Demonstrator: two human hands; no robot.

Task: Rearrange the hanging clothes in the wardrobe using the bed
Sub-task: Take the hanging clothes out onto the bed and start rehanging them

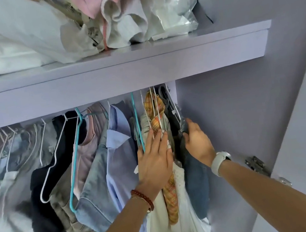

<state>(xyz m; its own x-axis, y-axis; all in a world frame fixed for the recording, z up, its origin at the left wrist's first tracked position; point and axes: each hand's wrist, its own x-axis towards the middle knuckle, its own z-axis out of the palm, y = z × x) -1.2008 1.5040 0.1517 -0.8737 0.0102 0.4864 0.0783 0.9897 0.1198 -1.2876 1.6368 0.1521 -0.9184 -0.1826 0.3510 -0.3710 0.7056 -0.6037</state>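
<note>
Two bare forearms reach up from the bottom edge into the wardrobe, the left one with a red bead bracelet (pixel 142 196), the right one with a white watch (pixel 220 162). Further left, untouched, a row of clothes hangs from wire hangers under the shelf (pixel 116 78): pale tops, a black top (pixel 48 197), jeans on a teal hanger (pixel 75 165), and a light blue shirt (pixel 119 159).

Both hands work at the right end of the row, where the garments hang long axis downward, packed tight against the wardrobe's side wall. They lie straight ahead of and slightly above the hands. The left hand (pixel 155 160) is released, fingers straight and spread, pressing flat against a grey garment and a yellow plaid garment (pixel 157 119) with its white hangers. Just right of it, the right hand (pixel 198 141) curls its fingers round the edge of a dark denim garment (pixel 194 178), the last one by the wall; how firm that hold is cannot be told.

Judging from this, the hands are parting the bunch, and the right hand is nearer the end piece to lift off. No bed is in view.
</note>
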